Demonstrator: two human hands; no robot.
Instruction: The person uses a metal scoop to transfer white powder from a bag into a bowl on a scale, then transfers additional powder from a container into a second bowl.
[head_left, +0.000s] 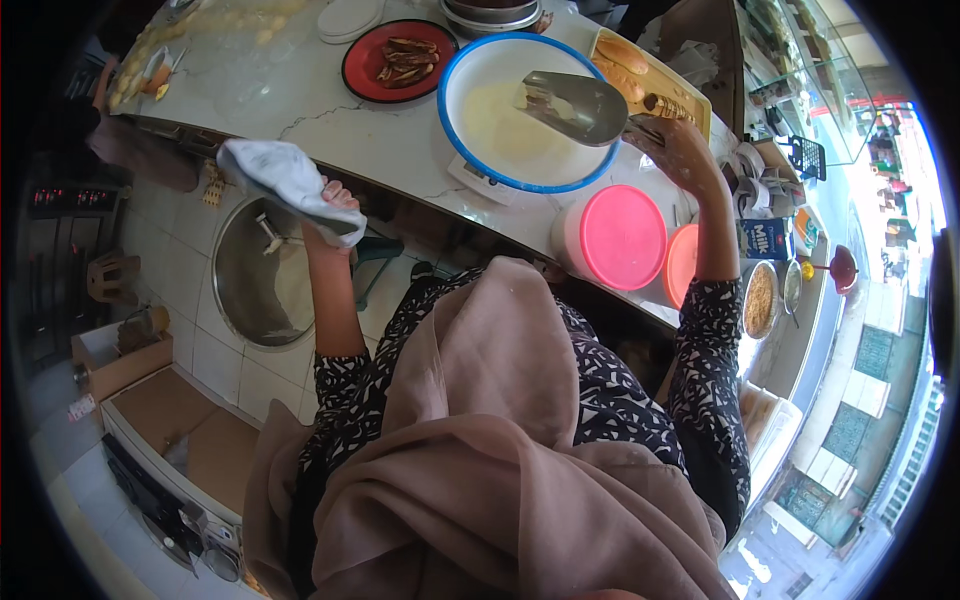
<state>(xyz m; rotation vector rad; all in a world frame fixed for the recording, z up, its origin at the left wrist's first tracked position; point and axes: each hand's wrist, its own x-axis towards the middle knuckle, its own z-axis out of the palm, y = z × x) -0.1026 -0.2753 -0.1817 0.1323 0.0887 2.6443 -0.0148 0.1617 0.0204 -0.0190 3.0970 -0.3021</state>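
My left hand (339, 196) is closed around a white and grey cloth (289, 180), held up beyond the counter's near edge, close to a large steel mixing bowl (247, 300) standing lower down. At the right, my right hand (671, 150) grips the handle of a metal scoop (592, 112). The scoop's blade, with pale powder on it, is over a white basin with a blue rim (459, 142). Pale yellowish powder lies in the basin, which rests on a white kitchen scale (476, 180).
A red plate (360, 67) of brown pieces and a yellow tray (694, 86) of bread rolls flank the basin. Tubs with a pink lid (624, 236) and an orange lid (681, 262) stand nearer me. Another person (112, 135) is partly visible at far left.
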